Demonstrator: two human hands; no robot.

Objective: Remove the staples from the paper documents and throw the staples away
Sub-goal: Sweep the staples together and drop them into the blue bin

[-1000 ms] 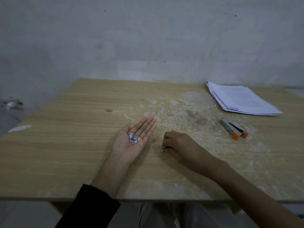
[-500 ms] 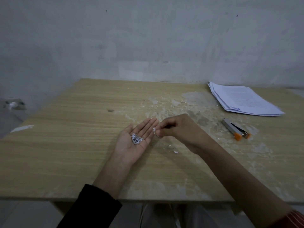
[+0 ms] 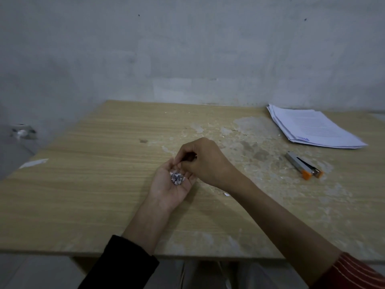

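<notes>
My left hand (image 3: 166, 191) lies palm up on the wooden table (image 3: 93, 184), fingers relaxed, carrying a small pile of pulled staples and paper bits (image 3: 176, 178). My right hand (image 3: 206, 161) hovers over the left fingers, its fingertips curled and pinching a tiny staple just above the pile. A stack of white paper documents (image 3: 312, 128) sits at the back right of the table. An orange-tipped grey staple tool (image 3: 302, 167) lies in front of that stack.
A small white scrap (image 3: 226, 194) lies on the table just right of my left hand. The tabletop's middle is worn and flaky. A grey wall stands behind the table. Off the left edge are a white strip (image 3: 33, 163) and a blurred object (image 3: 21, 132).
My right hand lifted off the table with a small bit pinched, moved left and now sits over the left palm. The left hand stayed palm up with the pile.
</notes>
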